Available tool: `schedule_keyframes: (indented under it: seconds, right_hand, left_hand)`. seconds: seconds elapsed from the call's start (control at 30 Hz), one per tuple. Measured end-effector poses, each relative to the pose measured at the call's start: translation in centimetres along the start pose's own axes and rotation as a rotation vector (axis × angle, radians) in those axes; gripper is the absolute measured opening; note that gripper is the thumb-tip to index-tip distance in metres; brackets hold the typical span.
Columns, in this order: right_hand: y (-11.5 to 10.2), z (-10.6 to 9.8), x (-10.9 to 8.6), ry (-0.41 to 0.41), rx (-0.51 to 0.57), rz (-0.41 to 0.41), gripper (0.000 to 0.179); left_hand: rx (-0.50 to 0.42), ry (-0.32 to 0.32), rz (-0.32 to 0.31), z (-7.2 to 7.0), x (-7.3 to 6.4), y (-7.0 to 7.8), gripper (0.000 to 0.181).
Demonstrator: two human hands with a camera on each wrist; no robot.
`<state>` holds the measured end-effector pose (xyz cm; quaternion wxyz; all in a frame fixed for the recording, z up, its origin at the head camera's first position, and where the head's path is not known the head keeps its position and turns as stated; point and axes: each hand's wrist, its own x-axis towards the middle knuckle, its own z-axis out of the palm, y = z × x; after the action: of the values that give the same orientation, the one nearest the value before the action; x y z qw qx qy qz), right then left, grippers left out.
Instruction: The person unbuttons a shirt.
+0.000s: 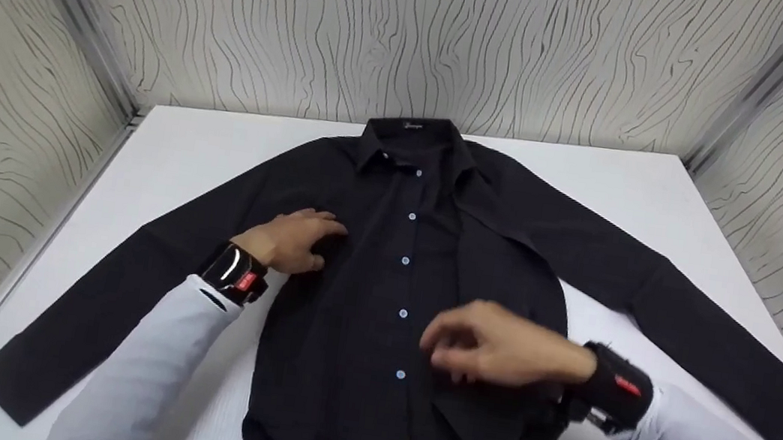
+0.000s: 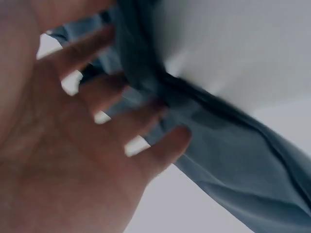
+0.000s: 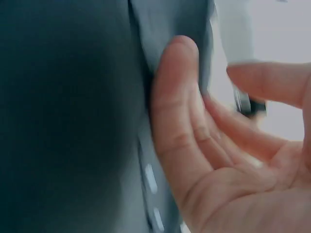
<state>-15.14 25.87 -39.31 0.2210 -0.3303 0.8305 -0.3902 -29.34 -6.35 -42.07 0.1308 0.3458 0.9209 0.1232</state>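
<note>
A black button-up shirt (image 1: pixel 361 337) lies spread front up, its collar (image 1: pixel 410 135) at the far side and both sleeves stretched outward. Light buttons (image 1: pixel 406 260) run down its middle, and the front panel on the right (image 1: pixel 504 284) is turned back. My left hand (image 1: pixel 291 237) rests at the shirt's left chest, fingers loosely spread; in the left wrist view they lie over dark cloth (image 2: pixel 228 145). My right hand (image 1: pixel 496 344) hovers over the turned-back panel, fingers loosely bent. The right wrist view shows its thumb apart from the fingers, beside the shirt front (image 3: pixel 63 121), with nothing pinched.
The shirt lies on a white table (image 1: pixel 236 135). Wood-grain patterned panels (image 1: pixel 416 34) stand behind it and at both sides, joined by grey metal corner strips (image 1: pixel 78 12). The right sleeve (image 1: pixel 711 323) reaches close to the table's right edge.
</note>
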Motion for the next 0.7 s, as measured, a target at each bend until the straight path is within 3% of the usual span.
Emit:
schedule_keyframes:
  seconds: [0.07, 0.17, 0.27, 0.37, 0.43, 0.57, 0.63, 0.7]
  right_hand:
    - [1.6, -3.3, 0.7, 0.14, -0.199, 0.001, 0.014]
    - [4.5, -7.9, 2.4, 0.339, -0.427, 0.036, 0.015]
    - [7.2, -11.0, 4.7, 0.418, -0.501, 0.072, 0.021]
    - [8.9, -12.4, 7.3, 0.39, -0.497, 0.105, 0.033]
    - [9.5, -12.5, 9.0, 0.339, -0.496, 0.131, 0.041]
    - [10.0, -12.1, 11.7, 0.248, -0.525, 0.236, 0.049]
    - [10.2, -12.0, 12.5, 0.226, -0.561, 0.296, 0.05]
    - [10.5, -12.0, 13.0, 0.236, -0.582, 0.337, 0.05]
  left_hand:
    - [0.039, 0.128, 0.062, 0.2, 0.3, 1.8, 0.051]
    - [0.063, 0.271, 0.229, 0.8, 0.5, 5.7, 0.041]
    - [0.027, 0.229, 0.434, 2.0, 0.1, 10.6, 0.035]
    - [0.02, 0.106, 0.573, 3.7, -1.0, 15.4, 0.047]
    - [0.085, 0.071, 0.598, 5.0, -1.9, 17.8, 0.067]
    - [0.311, 0.125, 0.561, 7.5, -2.7, 20.8, 0.094]
    - [0.407, 0.171, 0.553, 8.6, -2.6, 21.5, 0.092]
    - [0.461, 0.225, 0.567, 9.3, -2.3, 21.7, 0.078]
